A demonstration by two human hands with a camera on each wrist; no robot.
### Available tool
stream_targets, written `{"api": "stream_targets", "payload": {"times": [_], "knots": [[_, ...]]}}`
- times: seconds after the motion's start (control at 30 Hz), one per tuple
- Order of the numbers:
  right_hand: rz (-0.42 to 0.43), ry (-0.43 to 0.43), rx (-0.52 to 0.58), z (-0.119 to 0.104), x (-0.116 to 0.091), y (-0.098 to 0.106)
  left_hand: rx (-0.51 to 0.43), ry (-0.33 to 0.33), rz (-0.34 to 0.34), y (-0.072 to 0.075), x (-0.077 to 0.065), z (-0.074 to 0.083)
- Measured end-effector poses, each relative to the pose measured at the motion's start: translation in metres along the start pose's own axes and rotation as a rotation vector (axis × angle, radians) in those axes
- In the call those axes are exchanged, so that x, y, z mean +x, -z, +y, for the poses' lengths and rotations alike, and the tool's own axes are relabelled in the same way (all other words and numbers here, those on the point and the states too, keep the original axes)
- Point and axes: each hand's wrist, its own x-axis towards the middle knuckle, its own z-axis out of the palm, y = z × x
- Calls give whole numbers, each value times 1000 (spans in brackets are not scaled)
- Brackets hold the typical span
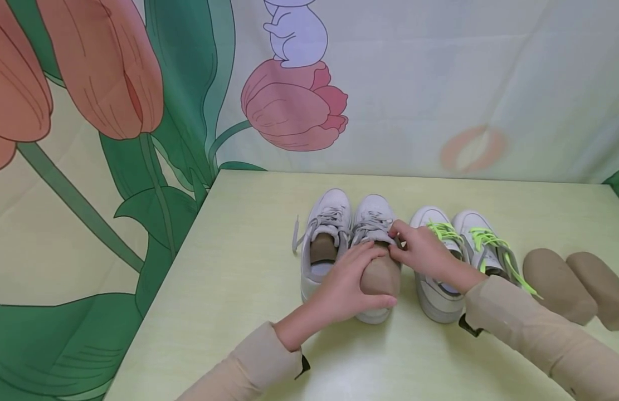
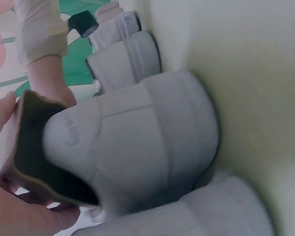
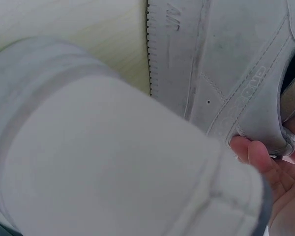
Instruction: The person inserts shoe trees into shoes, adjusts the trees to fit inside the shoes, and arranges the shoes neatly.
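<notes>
Head view bright, fairly even, sharp. Soft shadows on table (image 1: 189, 312) below shoes (image 1: 334, 201); pale glare at its near edge. Left wrist view dimmer, hazy, low contrast; heel lettering (image 2: 71, 132) soft. Right wrist view: closest shoe (image 3: 98, 157) blurred, stitching (image 3: 253, 81) beyond crisper.

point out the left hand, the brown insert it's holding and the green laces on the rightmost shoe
left hand (image 1: 341, 287): head view, back of the hand
brown insert (image 1: 381, 274): head view, bare part between thumb and fingers
green laces (image 1: 486, 238): head view, crossed strands over the rightmost shoe
</notes>
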Motion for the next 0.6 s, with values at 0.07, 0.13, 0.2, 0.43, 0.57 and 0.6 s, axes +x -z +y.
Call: {"api": "stream_targets", "payload": {"times": [0.07, 0.13, 0.2, 0.43, 0.57, 0.6], "knots": [[-1, -2, 1, 0, 0, 0, -42, -3, 19, -4, 1, -2], [-2, -3, 5, 1, 0, 0, -69, -6, 42, -7, 1, -3], [-4, -10, 13, 1, 0, 0, -71, -8, 63, -10, 0, -3], [-9, -27, 52, 2, -1, 0, -57, -41, 120, -12, 1, 0], [-9, -34, 67, 3, -1, 0, -42, -57, 129, -12, 2, 0], [-8, -36, 70, 3, -1, 0, -37, -57, 129, -11, 2, 0]]}}
